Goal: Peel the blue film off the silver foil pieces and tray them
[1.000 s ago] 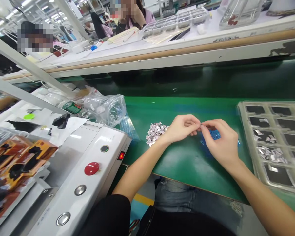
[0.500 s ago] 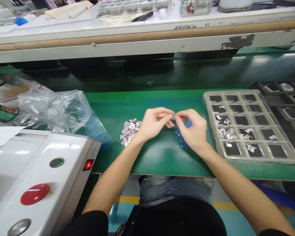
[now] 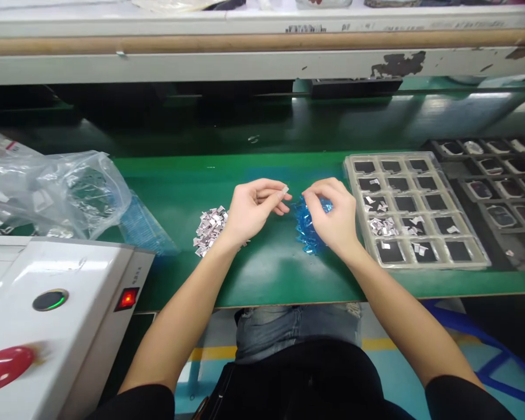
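Observation:
Between thumb and index finger, my left hand (image 3: 256, 211) pinches a small white piece (image 3: 284, 190) above the green table (image 3: 262, 274). My right hand (image 3: 332, 213) is just to the right, thumb and index finger pressed together; what they hold, if anything, is too small to make out. Under and beside my right hand lies a heap of blue film scraps (image 3: 308, 230). A pile of small whitish pieces (image 3: 210, 228) sits left of my left wrist, partly behind it.
A clear compartment tray (image 3: 420, 230) with black squares and some white pieces is on the right, dark trays (image 3: 499, 186) beyond it. Plastic bags (image 3: 61, 186) and a white machine (image 3: 87, 280) with a lit red switch stand left. A shelf (image 3: 201, 64) crosses behind.
My hands were meeting at the fingertips and have come apart, the white piece staying in my left hand. More of the blue heap shows. The whole view has shifted.

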{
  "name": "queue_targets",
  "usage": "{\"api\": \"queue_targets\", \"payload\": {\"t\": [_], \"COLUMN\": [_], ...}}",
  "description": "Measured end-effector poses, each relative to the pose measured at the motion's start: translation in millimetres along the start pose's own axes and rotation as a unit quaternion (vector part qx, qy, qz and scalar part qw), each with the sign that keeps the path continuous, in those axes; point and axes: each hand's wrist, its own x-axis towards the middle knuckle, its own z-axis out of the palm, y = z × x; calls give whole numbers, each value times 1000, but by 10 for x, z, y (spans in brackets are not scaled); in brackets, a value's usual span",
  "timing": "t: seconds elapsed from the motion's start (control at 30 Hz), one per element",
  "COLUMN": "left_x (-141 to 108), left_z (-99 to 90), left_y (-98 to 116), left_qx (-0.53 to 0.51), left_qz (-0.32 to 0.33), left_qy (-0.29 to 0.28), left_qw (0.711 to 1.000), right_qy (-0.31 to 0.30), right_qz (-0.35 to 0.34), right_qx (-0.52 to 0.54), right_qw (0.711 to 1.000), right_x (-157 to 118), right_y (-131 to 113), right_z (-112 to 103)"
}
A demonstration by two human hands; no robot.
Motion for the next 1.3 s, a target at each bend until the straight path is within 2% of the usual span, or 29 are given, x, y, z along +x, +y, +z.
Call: {"api": "queue_targets", "payload": {"t": [0.13, 0.33, 0.53, 0.73, 0.97, 1.03, 1.2, 1.23, 1.3], "left_x": [27, 38, 58, 53, 32, 23, -27, -37, -51], "left_z": [-26, -49, -77, -60, -47, -40, 22, 39, 68], "left_y": [19, 54, 27, 30, 63, 73, 77, 71, 62], "left_qx": [6, 22, 39, 31, 22, 22, 9, 8, 9], "left_qz": [22, 37, 44, 41, 39, 41, 68, 73, 85], "left_qy": [33, 51, 58, 54, 46, 42, 33, 31, 31], "left_qw": [999, 998, 997, 997, 998, 998, 997, 997, 996], "right_qy": [11, 13, 5, -26, -115, -119, -117, -120, -142], "right_qz": [38, 48, 111, 179, 174, 194, 293, 303, 284], "right_qx": [22, 40, 141, 231, 276, 303, 401, 390, 326], "right_qw": [999, 998, 984, 956, 938, 925, 860, 861, 890], "right_x": [47, 65, 106, 141, 220, 223, 159, 139, 89], "right_y": [53, 65, 112, 212, 138, 122, 118, 107, 67], "right_z": [-31, -53, -66, -58, -176, -192, -68, -31, 32]}}
